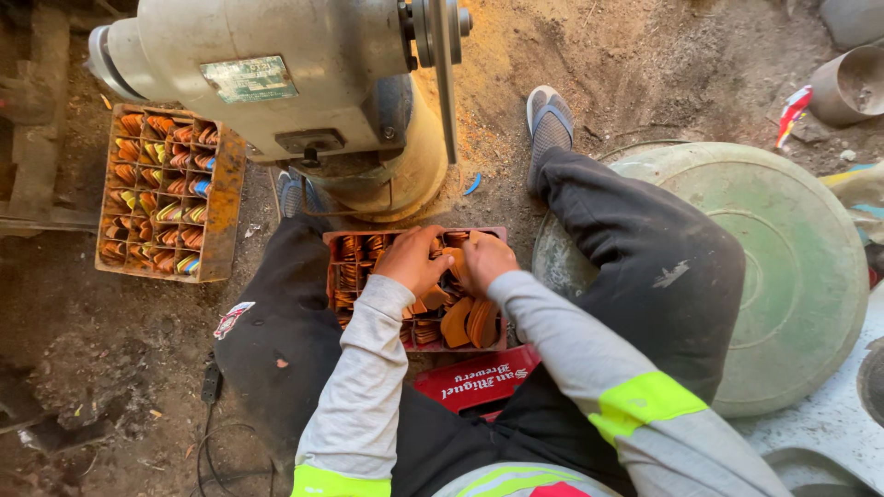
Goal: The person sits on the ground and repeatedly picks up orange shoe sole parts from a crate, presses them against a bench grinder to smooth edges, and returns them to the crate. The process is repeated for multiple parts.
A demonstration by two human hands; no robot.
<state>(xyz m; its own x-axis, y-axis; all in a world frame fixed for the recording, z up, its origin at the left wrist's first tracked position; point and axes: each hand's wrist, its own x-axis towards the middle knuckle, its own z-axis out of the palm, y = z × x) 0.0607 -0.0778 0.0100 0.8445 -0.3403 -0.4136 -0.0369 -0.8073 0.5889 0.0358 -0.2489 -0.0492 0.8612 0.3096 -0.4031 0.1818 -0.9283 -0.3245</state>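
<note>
A red compartmented crate (502,276) full of brown leather pieces (465,320) sits between my knees on another red crate (479,379). My left hand (412,260) and my right hand (485,260) are both curled over the crate's middle, close together, gripping brown leather pieces from the compartments. Grey sleeves with yellow-green bands cover both arms.
A large beige machine (304,83) stands just beyond the crate. An orange divided crate (226,193) with more brown pieces lies at the left on dirt. A round green lid (792,267) sits under my right leg. A metal cylinder (852,85) is at far right.
</note>
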